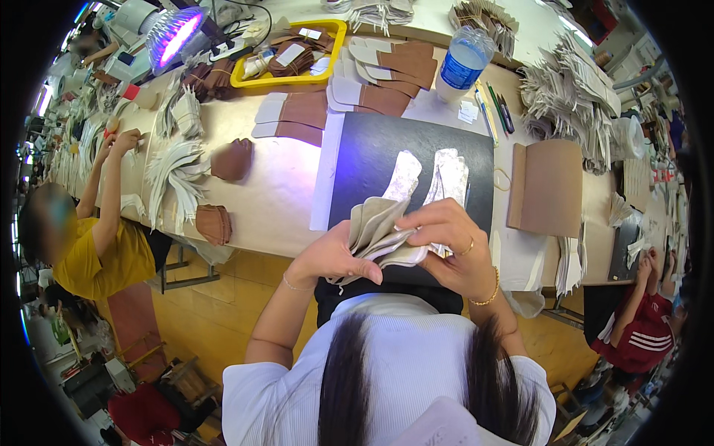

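Both hands hold a fanned stack of pale, flat cut pieces (pixel 374 223) above the near edge of a black board (pixel 364 152). My left hand (pixel 331 256) grips the stack from the left, with the thumb along its near side. My right hand (pixel 452 241) pinches the right ends of the pieces; its fingertips are partly hidden. Beyond my hands, two whitish mottled stacks lie on the board: a left stack (pixel 404 172) and a right stack (pixel 448 172). Whether the pieces are leather or cloth I cannot tell.
Brown-and-white cut pieces (pixel 297 115) lie behind the board, near a yellow tray (pixel 338 44). A water bottle (pixel 465 63), pens (pixel 500 108) and a brown folder (pixel 547 186) are to the right. A lamp (pixel 175 41) shines at far left. Co-workers sit on both sides.
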Demonstrator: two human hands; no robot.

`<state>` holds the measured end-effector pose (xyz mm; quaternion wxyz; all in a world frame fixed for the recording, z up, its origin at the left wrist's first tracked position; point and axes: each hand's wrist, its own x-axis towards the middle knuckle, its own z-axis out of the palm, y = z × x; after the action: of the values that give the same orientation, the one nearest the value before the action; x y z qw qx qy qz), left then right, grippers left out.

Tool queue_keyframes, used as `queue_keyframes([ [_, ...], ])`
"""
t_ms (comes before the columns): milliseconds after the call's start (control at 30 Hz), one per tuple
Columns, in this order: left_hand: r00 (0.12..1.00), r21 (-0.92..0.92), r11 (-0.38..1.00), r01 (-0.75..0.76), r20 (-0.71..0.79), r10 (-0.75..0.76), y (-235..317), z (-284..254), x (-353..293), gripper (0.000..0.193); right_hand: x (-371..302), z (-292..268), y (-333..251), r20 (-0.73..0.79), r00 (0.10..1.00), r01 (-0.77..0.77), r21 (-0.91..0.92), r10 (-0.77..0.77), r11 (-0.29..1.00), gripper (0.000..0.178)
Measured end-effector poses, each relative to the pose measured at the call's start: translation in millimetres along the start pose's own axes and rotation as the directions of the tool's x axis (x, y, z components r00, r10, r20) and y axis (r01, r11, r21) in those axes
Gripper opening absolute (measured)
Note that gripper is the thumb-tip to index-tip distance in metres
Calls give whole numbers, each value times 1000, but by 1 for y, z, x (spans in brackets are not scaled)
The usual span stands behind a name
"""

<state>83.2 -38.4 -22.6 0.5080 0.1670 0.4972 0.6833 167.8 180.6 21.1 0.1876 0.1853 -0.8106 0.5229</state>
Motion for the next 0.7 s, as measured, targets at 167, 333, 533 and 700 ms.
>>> queue_keyframes([
  [167,996,-37,996,-83,16,83,-14,-7,1,88,-14,13,-4,20,987,-158,285,159,946,40],
  [333,995,-29,995,-92,22,93,-9,-16,5,64,-9,-8,-20,249,959,-194,241,133,951,37],
  [533,978,25,979,-204,-47,205,3,-15,-9,67,4,-5,-19,131,988,-101,124,85,987,41],
  [700,998,-80,995,-61,13,63,-20,-24,-6,71,13,8,-17,116,985,-141,91,130,986,39],
])
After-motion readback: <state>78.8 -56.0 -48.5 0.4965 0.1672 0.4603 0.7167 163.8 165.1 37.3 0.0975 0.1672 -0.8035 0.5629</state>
